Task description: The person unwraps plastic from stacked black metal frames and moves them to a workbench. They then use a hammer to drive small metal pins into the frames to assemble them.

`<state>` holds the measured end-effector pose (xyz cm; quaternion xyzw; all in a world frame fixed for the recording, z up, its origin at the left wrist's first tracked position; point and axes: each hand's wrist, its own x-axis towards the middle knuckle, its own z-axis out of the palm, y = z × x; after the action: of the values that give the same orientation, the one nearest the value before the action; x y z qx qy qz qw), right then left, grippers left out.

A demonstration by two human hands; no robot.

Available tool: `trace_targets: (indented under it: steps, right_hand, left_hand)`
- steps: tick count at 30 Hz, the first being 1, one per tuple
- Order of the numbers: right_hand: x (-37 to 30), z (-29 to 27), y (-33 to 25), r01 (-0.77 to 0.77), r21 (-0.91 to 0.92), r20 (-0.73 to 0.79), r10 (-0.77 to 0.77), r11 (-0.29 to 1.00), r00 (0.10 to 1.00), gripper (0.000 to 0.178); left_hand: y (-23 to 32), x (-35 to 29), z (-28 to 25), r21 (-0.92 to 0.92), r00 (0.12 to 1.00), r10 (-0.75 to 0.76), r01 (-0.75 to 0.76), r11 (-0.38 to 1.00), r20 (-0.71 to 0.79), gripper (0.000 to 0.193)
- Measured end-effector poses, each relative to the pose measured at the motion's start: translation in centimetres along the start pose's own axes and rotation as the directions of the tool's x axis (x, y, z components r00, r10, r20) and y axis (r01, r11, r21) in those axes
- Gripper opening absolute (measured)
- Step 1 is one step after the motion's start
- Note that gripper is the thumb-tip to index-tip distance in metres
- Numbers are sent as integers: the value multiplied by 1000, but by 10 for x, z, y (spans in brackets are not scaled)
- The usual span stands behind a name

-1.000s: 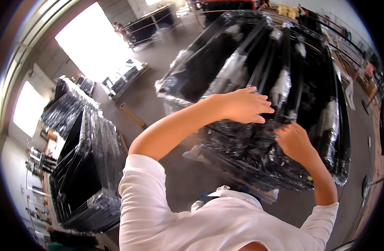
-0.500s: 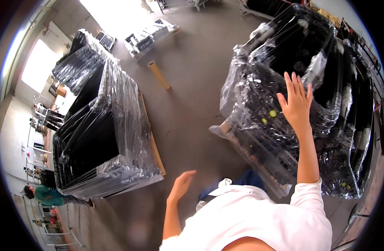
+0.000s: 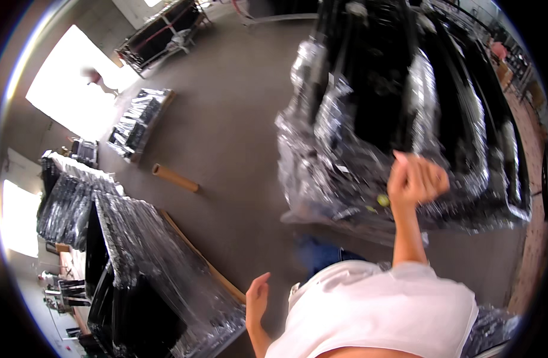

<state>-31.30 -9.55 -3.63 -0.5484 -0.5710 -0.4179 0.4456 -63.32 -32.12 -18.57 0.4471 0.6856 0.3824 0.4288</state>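
Head view: right hand clenched, the film-wrapped black stack spreading beneath and beyond those fingers; gripping film, I can't tell. Left hand loose, well apart from it.

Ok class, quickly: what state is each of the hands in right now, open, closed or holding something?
Left hand: loosely open, nothing visible in it.
Right hand: curled closed, seen against the film; whether it grips any cannot be told.
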Motion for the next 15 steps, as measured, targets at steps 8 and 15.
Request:
trace_targets:
  steps: [8,15]
  right_hand:
    - [-5,2,-13,-32,-103,84,41,994,996,34]
    - [-3,9,-18,-60,-165,54,70,984,996,34]
  left_hand:
    - [138,215,-11,189,792,424,-542,819,439,45]
    - [227,294,66,-102,470,712,-795,599,521,61]
